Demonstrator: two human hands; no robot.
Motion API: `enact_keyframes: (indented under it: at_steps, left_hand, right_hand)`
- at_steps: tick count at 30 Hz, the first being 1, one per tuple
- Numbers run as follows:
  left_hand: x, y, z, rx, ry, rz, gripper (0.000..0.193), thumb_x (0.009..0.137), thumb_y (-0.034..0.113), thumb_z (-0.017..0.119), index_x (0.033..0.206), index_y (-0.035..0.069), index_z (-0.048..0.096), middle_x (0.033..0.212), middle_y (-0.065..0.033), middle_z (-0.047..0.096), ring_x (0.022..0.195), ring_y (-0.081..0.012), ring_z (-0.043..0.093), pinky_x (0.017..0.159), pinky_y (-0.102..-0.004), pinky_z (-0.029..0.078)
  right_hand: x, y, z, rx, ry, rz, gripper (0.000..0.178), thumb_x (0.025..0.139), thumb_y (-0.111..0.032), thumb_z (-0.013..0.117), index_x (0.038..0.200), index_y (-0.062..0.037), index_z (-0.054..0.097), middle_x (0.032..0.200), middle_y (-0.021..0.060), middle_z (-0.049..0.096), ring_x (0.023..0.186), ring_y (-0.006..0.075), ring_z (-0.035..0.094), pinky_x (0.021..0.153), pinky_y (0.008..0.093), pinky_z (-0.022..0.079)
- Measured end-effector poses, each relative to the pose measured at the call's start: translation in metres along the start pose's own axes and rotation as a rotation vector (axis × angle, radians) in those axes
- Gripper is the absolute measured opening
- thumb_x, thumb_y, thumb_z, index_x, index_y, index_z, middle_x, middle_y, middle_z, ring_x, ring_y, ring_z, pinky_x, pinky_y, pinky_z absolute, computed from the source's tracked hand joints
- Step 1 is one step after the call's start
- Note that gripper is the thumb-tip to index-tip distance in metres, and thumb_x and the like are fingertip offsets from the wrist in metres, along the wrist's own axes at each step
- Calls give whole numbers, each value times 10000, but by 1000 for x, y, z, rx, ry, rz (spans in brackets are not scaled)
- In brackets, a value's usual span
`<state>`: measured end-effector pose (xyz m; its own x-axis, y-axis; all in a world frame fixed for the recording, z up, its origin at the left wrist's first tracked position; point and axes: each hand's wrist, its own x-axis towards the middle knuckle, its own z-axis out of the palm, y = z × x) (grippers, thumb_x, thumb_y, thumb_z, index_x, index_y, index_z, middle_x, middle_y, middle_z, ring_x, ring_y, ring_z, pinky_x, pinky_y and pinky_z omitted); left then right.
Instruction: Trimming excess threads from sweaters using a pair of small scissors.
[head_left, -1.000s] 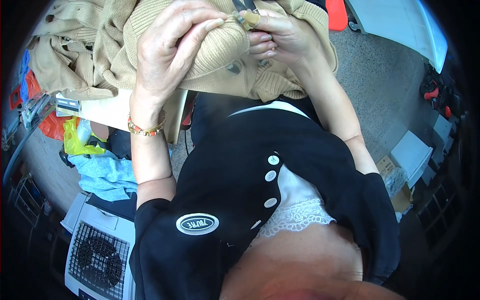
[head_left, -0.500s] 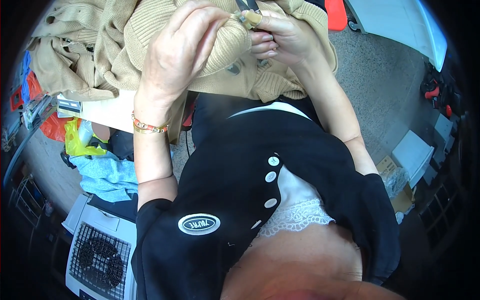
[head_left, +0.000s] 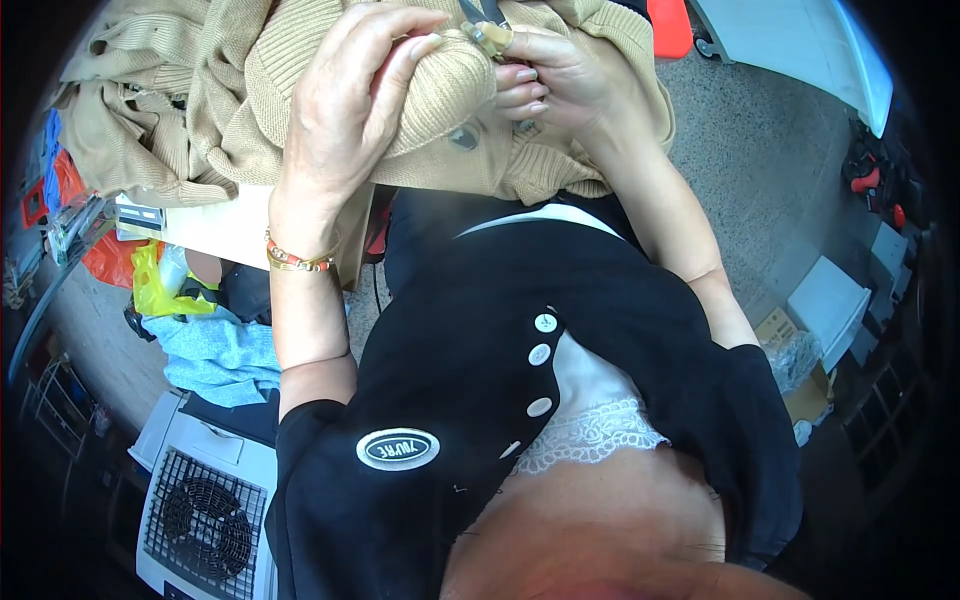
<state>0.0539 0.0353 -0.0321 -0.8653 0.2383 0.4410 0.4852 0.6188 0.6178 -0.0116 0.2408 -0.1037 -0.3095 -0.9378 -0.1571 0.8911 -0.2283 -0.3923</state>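
A beige ribbed knit garment (head_left: 450, 95) lies bunched over the table's edge at the top. My left hand (head_left: 345, 105) is curled round a rounded fold of it, fingertips bent in, thumb on the knit. To its right, my right hand (head_left: 555, 75) is closed at the fold's edge, thumb and forefinger round a small tool with dark blades (head_left: 483, 10). A yellowish piece (head_left: 492, 38) shows at the fingertips; whether it belongs to the tool or covers a finger I cannot tell. The tool's upper end is cut off by the frame.
More beige knitwear (head_left: 140, 120) is heaped at left on the pale table (head_left: 215, 222). Below it are a yellow bag (head_left: 165, 285), a light blue cloth (head_left: 220, 350) and a white fan unit (head_left: 205, 520). White boxes (head_left: 828, 310) stand on the floor at right.
My left hand has shifted slightly left, its fingertips now apart from the right hand's. My right hand has barely moved and keeps hold of the dark-bladed tool.
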Motion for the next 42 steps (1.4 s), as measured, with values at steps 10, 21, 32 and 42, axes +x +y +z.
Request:
enact_keyframes:
  at_steps: [10, 21, 32, 42]
  left_hand:
    - [4, 1, 1, 22, -29, 37, 122, 876, -12, 654, 997, -6, 664, 984, -118, 669, 848, -200, 660, 737, -273, 516]
    - [6, 2, 7, -43, -21, 54, 67, 920, -32, 593, 979, -35, 626, 1039, -154, 679, 933, -199, 656, 835, -285, 511]
    - [0, -11, 22, -168, 129, -165, 36, 918, 18, 619, 952, 11, 631, 891, -78, 687, 750, -164, 651, 665, -268, 507]
    - [3, -11, 24, -43, 147, -292, 55, 945, 58, 600, 971, 18, 628, 841, -88, 676, 674, -165, 614, 611, -283, 483]
  right_hand:
    - [-1, 1, -2, 44, 13, 4, 173, 1048, -225, 403, 1037, -105, 525, 659, -88, 386, 493, -8, 334, 436, 126, 288]
    - [2, 8, -6, 190, -14, 79, 219, 1035, -238, 397, 1149, -86, 506, 651, -73, 398, 482, 7, 350, 415, 137, 310]
    - [-8, -4, 21, -878, 394, -374, 320, 987, -304, 521, 948, -20, 663, 663, -40, 473, 524, 60, 432, 467, 192, 336]
    - [-16, -4, 45, -2215, 581, -1076, 176, 885, -200, 643, 944, -35, 631, 807, 115, 596, 758, 287, 594, 679, 372, 481]
